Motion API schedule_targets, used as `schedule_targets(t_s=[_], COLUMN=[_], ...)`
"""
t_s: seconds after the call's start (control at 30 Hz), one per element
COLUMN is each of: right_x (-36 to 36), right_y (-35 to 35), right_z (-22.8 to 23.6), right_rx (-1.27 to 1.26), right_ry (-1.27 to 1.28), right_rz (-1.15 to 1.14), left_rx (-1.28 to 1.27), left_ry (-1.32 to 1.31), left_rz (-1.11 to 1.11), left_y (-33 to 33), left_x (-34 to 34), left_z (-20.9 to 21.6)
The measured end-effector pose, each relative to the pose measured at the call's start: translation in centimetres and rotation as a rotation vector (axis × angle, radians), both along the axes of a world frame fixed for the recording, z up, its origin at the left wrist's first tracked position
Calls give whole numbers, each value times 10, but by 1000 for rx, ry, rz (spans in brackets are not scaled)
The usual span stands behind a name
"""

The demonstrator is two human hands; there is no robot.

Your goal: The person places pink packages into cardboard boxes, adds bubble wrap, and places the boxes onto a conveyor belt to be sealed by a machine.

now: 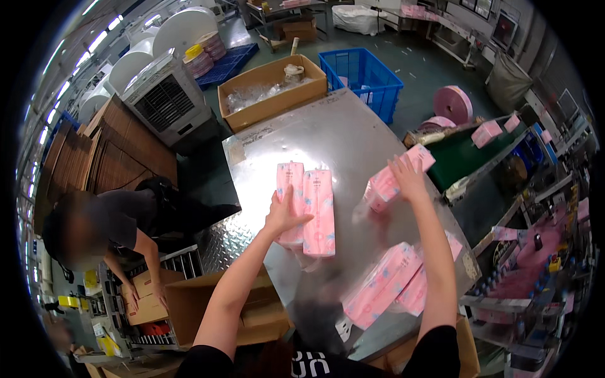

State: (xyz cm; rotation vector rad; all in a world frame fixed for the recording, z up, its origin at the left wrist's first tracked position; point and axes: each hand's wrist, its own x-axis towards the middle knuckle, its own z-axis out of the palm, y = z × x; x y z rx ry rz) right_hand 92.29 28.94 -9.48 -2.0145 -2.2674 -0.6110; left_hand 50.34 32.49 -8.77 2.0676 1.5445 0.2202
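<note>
Two pink tissue packs in clear wrap lie side by side on the metal table, a left pack (pixel 290 173) and a right pack (pixel 320 217). My left hand (pixel 283 214) rests on the left one, index finger stretched along it and thumb spread onto the right one. Further right, my right hand (pixel 409 178) has its fingers closed over another pink tissue pack (pixel 384 189), which lies at a slant. Below it, more tissue packs (pixel 384 283) lie close together, partly behind my right forearm.
Beyond the metal table (pixel 340 126) stand a cardboard box (pixel 271 104) of clear plastic and a blue crate (pixel 362 82). A green conveyor (pixel 472 160) carries packs at right. At left, a co-worker (pixel 120 227) bends over a carton (pixel 154 293). An open carton (pixel 220 302) is near my left arm.
</note>
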Motion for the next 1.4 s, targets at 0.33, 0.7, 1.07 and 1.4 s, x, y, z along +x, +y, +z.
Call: schedule_targets(t_s=[0.33,0.7,1.07,1.4], right_x=[-160,-35,-64,-73], right_y=[-142,-356,-406,-311], right_z=[32,-44,-61,7], right_rx=[-454,-377,-648,-468], right_ry=[457,2349,2528,2388], right_rz=[393,-860,-897,-579], left_rx=[-82,-853,-1367,-924], left_ry=[82,-482,-534,-894], left_rz=[-284,-174,-69,-84], left_y=[-25,-94,-162,-161], left_x=[-41,-78,-156,-235], left_z=[1,-43,-41,43])
